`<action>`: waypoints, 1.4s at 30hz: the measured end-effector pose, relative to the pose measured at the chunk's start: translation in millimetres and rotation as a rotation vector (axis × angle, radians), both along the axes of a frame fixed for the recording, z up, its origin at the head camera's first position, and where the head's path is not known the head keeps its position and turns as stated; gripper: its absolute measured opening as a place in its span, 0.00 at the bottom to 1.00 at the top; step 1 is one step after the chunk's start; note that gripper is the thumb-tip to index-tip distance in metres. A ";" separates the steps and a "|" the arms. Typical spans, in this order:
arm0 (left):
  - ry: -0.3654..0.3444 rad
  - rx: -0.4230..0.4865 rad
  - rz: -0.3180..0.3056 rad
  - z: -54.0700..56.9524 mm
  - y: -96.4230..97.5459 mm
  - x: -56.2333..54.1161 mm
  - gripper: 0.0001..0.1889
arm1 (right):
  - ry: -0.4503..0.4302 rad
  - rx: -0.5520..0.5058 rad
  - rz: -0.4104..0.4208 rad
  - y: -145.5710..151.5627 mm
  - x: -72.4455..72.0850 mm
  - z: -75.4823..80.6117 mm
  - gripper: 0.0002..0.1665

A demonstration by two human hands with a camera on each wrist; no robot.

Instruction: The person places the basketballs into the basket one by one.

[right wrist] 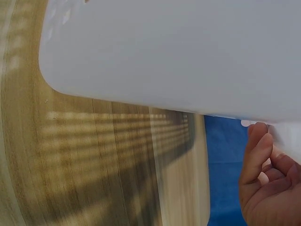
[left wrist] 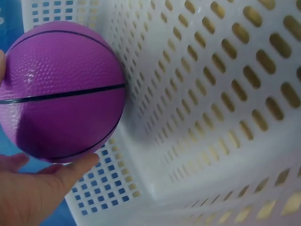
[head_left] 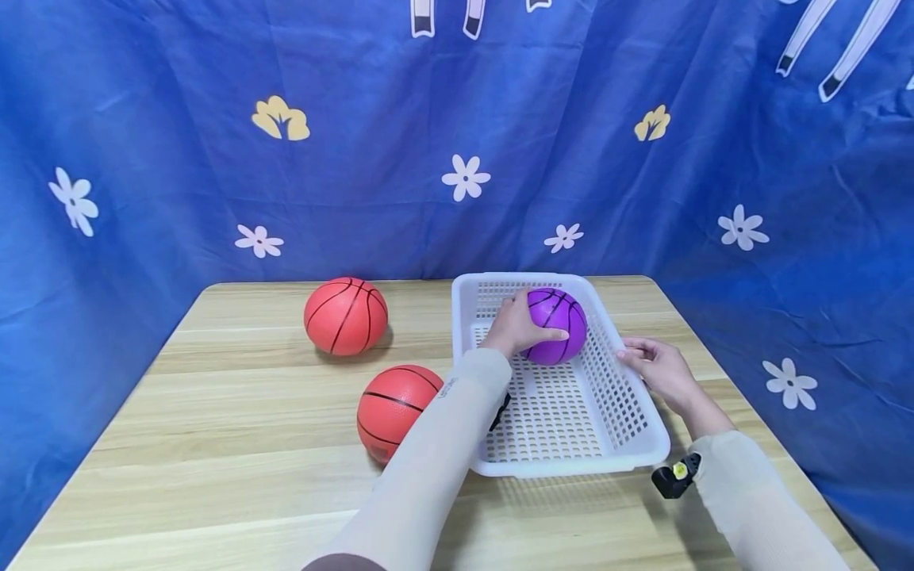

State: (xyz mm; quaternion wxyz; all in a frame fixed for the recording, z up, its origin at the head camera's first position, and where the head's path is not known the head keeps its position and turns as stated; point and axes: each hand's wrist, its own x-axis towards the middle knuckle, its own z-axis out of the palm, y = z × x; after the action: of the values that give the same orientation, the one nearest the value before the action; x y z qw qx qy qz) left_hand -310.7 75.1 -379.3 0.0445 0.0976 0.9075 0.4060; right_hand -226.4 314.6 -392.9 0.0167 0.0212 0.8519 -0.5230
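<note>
A small purple basketball (head_left: pixel 558 327) with dark seams is inside the white plastic basket (head_left: pixel 643 456), toward its far end. My left hand (head_left: pixel 519 325) grips the ball from its left side, thumb across the front and fingers at the far side. In the left wrist view the purple basketball (left wrist: pixel 66 70) is close to the perforated basket wall (left wrist: pixel 207 61). At the basket's right rim, my right hand (head_left: pixel 660 371) holds the edge. Its curled fingers also show at the basket's edge in the right wrist view, where the right hand (right wrist: pixel 273 183) is at the lower right.
Two red basketballs rest on the wooden table (head_left: pixel 236 428) left of the basket: a far red ball (head_left: pixel 346 316) and a nearer red ball (head_left: pixel 396 404), partly hidden by my left sleeve. A blue patterned curtain (head_left: pixel 400 222) surrounds the table's back and sides.
</note>
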 end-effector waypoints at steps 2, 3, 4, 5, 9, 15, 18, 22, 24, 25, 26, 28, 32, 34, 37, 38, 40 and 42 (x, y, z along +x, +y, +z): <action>0.009 0.005 0.012 5.5 -3.0 -0.7 0.62 | 0.001 0.004 -0.002 -0.2 0.3 0.6 0.28; 0.015 0.010 0.021 9.3 -4.8 -1.1 0.63 | 0.001 0.006 -0.003 -0.1 0.3 0.7 0.28; 0.021 0.018 0.031 13.7 -6.8 -1.4 0.64 | 0.001 0.006 -0.003 0.1 0.2 0.6 0.28; 0.027 0.027 0.038 18.7 -8.7 -1.7 0.64 | 0.001 0.004 -0.002 0.3 0.2 0.6 0.28; 0.063 0.065 0.053 40.6 -17.5 -2.0 0.63 | 0.003 -0.002 0.003 1.0 -0.3 0.1 0.28; 0.103 0.081 0.023 66.7 -32.8 -0.3 0.61 | -0.001 0.003 -0.002 1.4 -0.2 -0.9 0.28; 0.122 0.063 0.004 75.3 -41.9 1.6 0.60 | 0.003 0.003 -0.003 0.7 0.1 -0.5 0.27; 0.176 0.027 -0.025 82.8 -56.4 4.1 0.59 | 0.013 0.011 -0.001 -0.4 0.4 0.4 0.27; 0.210 0.002 -0.041 85.0 -65.2 5.1 0.59 | 0.015 0.018 -0.001 -0.8 0.5 0.6 0.28; 0.224 -0.005 -0.047 85.9 -69.9 5.7 0.58 | 0.016 0.023 -0.001 -0.9 0.5 0.6 0.28; 0.237 -0.015 -0.051 86.7 -74.8 6.3 0.58 | 0.016 0.026 -0.002 -1.1 0.5 0.6 0.28; 0.266 -0.034 -0.054 88.6 -85.4 7.2 0.58 | 0.019 0.030 -0.002 -1.4 0.7 0.6 0.27; 0.318 -0.055 -0.052 91.2 -109.0 7.7 0.56 | 0.023 0.032 0.003 -1.3 0.7 -0.5 0.27; 0.345 -0.063 -0.056 91.9 -122.1 7.9 0.55 | 0.021 0.030 0.003 -0.9 0.4 -1.3 0.27; 0.383 -0.080 -0.064 90.8 -142.5 8.4 0.52 | 0.020 0.026 0.003 -0.2 0.4 -2.1 0.27; 0.392 -0.086 -0.065 90.2 -149.1 8.9 0.52 | 0.021 0.026 0.006 -0.2 0.5 -2.1 0.27; 0.412 -0.099 -0.064 88.7 -162.2 10.0 0.50 | 0.025 0.026 0.013 -0.2 0.6 -2.1 0.27; 0.426 -0.110 -0.059 86.1 -174.9 10.7 0.49 | 0.028 0.022 0.017 -0.5 0.9 -2.1 0.27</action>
State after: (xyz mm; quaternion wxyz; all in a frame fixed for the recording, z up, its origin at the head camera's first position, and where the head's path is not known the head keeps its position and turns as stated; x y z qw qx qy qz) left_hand -300.0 -99.8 -293.2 -0.1310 0.2052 0.9139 0.3249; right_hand -225.4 314.1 -395.0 0.0091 0.0071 0.8580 -0.5135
